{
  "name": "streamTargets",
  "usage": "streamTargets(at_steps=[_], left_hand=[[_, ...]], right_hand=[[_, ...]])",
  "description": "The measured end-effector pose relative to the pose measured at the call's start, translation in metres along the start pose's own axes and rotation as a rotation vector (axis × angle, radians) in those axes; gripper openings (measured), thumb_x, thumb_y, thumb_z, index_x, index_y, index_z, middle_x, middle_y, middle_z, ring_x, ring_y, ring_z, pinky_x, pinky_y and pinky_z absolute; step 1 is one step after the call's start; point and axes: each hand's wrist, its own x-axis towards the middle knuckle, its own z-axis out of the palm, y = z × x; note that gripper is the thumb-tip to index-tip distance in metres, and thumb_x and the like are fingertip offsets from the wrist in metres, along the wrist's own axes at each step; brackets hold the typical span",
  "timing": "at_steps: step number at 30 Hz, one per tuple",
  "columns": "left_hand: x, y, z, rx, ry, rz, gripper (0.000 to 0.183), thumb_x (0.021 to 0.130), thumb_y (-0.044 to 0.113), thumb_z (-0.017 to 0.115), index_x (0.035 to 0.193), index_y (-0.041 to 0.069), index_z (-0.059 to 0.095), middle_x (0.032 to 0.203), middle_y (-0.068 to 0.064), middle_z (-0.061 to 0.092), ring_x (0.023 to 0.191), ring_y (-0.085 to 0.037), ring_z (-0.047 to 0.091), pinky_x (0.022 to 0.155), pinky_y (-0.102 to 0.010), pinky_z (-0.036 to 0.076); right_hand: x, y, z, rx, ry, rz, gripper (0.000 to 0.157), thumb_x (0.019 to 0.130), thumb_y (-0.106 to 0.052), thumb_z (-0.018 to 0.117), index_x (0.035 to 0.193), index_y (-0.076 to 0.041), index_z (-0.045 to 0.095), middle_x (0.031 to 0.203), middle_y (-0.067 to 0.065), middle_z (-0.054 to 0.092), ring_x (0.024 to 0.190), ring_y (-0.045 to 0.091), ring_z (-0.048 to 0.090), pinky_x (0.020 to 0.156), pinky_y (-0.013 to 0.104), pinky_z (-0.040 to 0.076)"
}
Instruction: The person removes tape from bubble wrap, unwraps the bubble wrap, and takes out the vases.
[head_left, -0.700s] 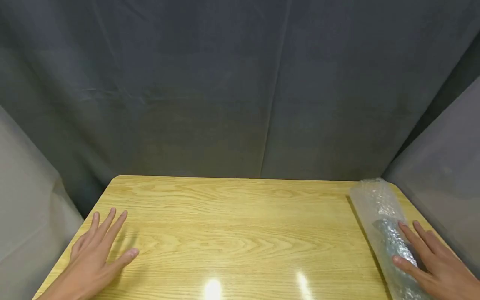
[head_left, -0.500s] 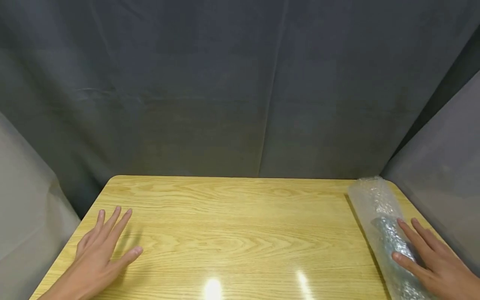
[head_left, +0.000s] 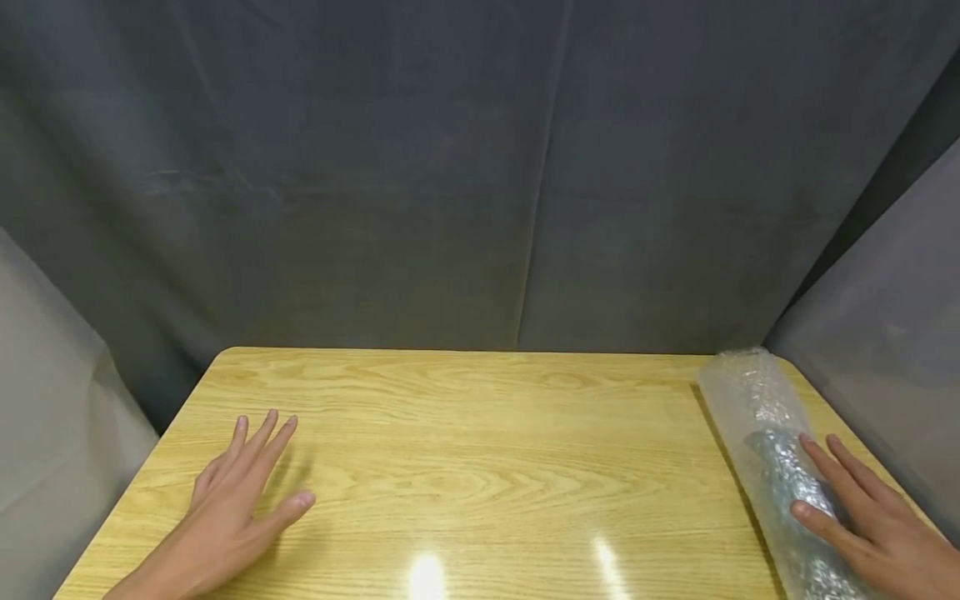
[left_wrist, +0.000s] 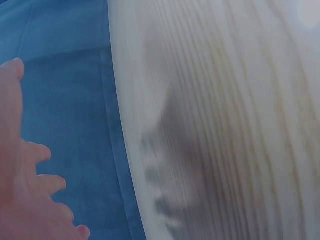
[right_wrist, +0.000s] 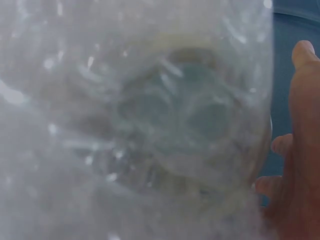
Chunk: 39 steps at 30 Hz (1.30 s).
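Table (head_left: 480,433): wood-grained; glare shines on its near part, probably from lamps overhead.
Wrap (head_left: 776,475): a long roll of bubble wrap lying along the table's right side, its far end by the far right corner and its near end out of the head view. Resting lengthwise on the wood, it looks well supported.
Inside: something blue-green shows through the film; the right wrist view gives only a blurred, rounded form, too cloudy to name. The film is presumably there to cushion it.
Right hand (head_left: 873,517): over the table's right side, at the wrap, fingers extended and thumb spread wide, gripping nothing. Whether the fingertips touch the film, I cannot tell. The spread seems to suit the roll's breadth.
Left hand (head_left: 232,504): over the table's left side, well apart from the wrap, fingers extended, thumb held away, nothing in it. Its shadow on the wood suggests it is raised off the top.
Curtain (head_left: 450,183): dark, hanging behind the table, perhaps to screen off the surroundings.
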Motion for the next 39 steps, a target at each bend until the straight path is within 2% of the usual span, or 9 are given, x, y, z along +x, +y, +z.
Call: streamTargets(at_steps=[5, 12, 18, 25, 29, 33, 39], left_hand=[[0.002, 0.011, 0.005, -0.019, -0.003, 0.007, 0.088, 0.100, 0.050, 0.064, 0.167, 0.035, 0.010, 0.176, -0.011, 0.010, 0.164, -0.040, -0.009, 0.107, -0.078, 0.014], [0.003, 0.028, 0.010, -0.028, 0.004, 0.046, 0.086, 0.099, 0.048, 0.065, 0.166, 0.037, 0.013, 0.176, -0.012, 0.014, 0.164, -0.042, -0.003, 0.109, -0.075, 0.017], [0.005, 0.045, 0.016, -0.065, 0.012, 0.098, 0.085, 0.099, 0.046, 0.067, 0.166, 0.038, 0.015, 0.175, -0.010, 0.017, 0.163, -0.043, 0.002, 0.110, -0.072, 0.019], [0.011, 0.064, 0.024, -0.112, -0.025, 0.112, 0.082, 0.101, 0.050, 0.062, 0.165, 0.041, 0.013, 0.176, -0.005, 0.015, 0.164, -0.041, 0.001, 0.113, -0.070, 0.018], [0.015, 0.072, 0.031, -0.144, -0.030, 0.126, 0.081, 0.101, 0.049, 0.062, 0.165, 0.042, 0.013, 0.176, -0.002, 0.015, 0.164, -0.040, 0.000, 0.114, -0.068, 0.017], [0.021, 0.080, 0.036, -0.159, -0.040, 0.148, 0.081, 0.102, 0.050, 0.061, 0.165, 0.041, 0.012, 0.176, -0.003, 0.015, 0.162, -0.045, 0.004, 0.113, -0.072, 0.017], [0.029, 0.092, 0.042, -0.164, -0.060, 0.169, 0.081, 0.101, 0.052, 0.061, 0.165, 0.042, 0.011, 0.176, 0.002, 0.013, 0.163, -0.041, 0.005, 0.116, -0.072, 0.018]], right_hand=[[0.002, 0.000, 0.000, -0.001, -0.006, 0.000, 0.086, 0.110, -0.048, 0.042, 0.166, -0.012, -0.013, 0.161, 0.045, -0.018, 0.140, 0.075, -0.005, 0.094, 0.083, 0.018], [0.001, -0.004, 0.001, 0.049, -0.034, -0.011, 0.085, 0.111, -0.047, 0.041, 0.165, -0.011, -0.014, 0.164, 0.043, -0.014, 0.145, 0.069, -0.016, 0.094, 0.081, 0.021], [0.001, -0.002, 0.000, 0.023, -0.039, 0.020, 0.086, 0.111, -0.050, 0.039, 0.165, -0.009, -0.014, 0.161, 0.045, -0.016, 0.143, 0.072, -0.010, 0.092, 0.081, 0.024], [0.000, 0.000, -0.002, 0.047, -0.041, 0.054, 0.090, 0.110, -0.055, 0.036, 0.164, -0.007, -0.016, 0.160, 0.046, -0.017, 0.143, 0.071, -0.013, 0.096, 0.083, 0.016], [0.001, 0.005, -0.001, 0.024, -0.042, 0.071, 0.090, 0.110, -0.054, 0.037, 0.163, -0.004, -0.016, 0.158, 0.047, -0.018, 0.143, 0.071, -0.013, 0.096, 0.082, 0.020], [0.002, 0.009, 0.001, 0.008, -0.056, 0.101, 0.093, 0.109, -0.057, 0.035, 0.162, -0.001, -0.018, 0.156, 0.048, -0.021, 0.141, 0.073, -0.012, 0.094, 0.081, 0.022], [0.008, 0.017, 0.007, 0.051, -0.091, 0.122, 0.099, 0.108, -0.062, 0.034, 0.161, -0.002, -0.023, 0.154, 0.051, -0.017, 0.137, 0.074, -0.012, 0.094, 0.084, 0.014]])
